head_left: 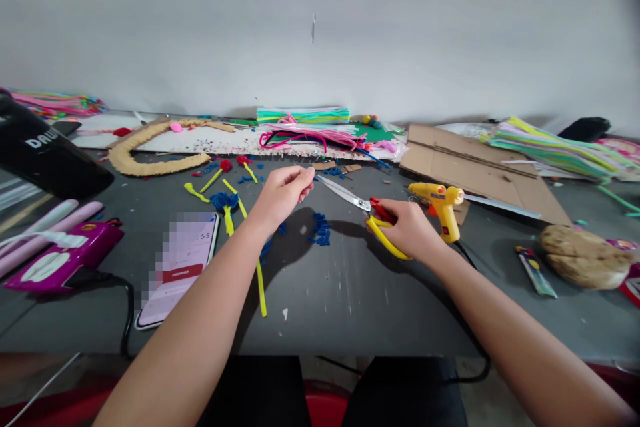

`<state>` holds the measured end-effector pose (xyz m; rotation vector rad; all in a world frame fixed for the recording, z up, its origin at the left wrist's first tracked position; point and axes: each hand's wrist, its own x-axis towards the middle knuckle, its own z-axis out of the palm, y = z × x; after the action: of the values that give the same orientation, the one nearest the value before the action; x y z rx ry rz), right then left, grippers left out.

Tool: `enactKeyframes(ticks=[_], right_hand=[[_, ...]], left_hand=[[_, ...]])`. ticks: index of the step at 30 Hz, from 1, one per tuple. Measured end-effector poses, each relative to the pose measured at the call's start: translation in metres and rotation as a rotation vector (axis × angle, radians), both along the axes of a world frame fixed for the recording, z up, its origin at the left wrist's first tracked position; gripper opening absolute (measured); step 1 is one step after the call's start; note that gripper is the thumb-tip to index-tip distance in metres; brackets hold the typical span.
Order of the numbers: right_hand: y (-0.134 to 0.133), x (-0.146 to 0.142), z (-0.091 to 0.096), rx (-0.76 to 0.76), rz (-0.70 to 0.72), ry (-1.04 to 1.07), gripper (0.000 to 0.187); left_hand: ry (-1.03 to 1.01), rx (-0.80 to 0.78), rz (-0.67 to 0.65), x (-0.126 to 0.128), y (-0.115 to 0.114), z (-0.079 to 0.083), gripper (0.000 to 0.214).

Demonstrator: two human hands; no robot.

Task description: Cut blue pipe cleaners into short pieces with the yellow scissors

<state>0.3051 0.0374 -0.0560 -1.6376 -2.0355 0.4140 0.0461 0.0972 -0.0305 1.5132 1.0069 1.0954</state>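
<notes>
My right hand (pixel 407 225) grips scissors (pixel 350 196) by their red and yellow handles, the blades pointing left and looking nearly together. Close to the blade tips, my left hand (pixel 289 191) is closed in a pinch; whatever it may hold is too small to make out. Below the hands lies a small pile of cut blue pieces (pixel 320 229) on the grey table (pixel 320 300). Left of my left hand, a blue fluffy flower shape (pixel 224 201) with a yellow stem rests near loose yellow strips (pixel 261 287) and red-tipped yellow stems (pixel 212 179).
A yellow glue gun (pixel 447 203) stands right of my right hand, its cable trailing forward. Cardboard (pixel 480 173) and bundled pipe cleaners (pixel 555 147) lie behind. At left are a phone (pixel 183 270), a purple device (pixel 75 257) and a black tumbler (pixel 50 147).
</notes>
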Motion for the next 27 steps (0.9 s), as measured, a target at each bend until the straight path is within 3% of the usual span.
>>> enactKeyframes(ticks=[27], right_hand=[[0.0004,0.0005,-0.0009,-0.014,-0.022,0.033,0.019]], left_hand=[[-0.005,-0.013,0.010,-0.0006,0.0019,-0.0022,0.035]])
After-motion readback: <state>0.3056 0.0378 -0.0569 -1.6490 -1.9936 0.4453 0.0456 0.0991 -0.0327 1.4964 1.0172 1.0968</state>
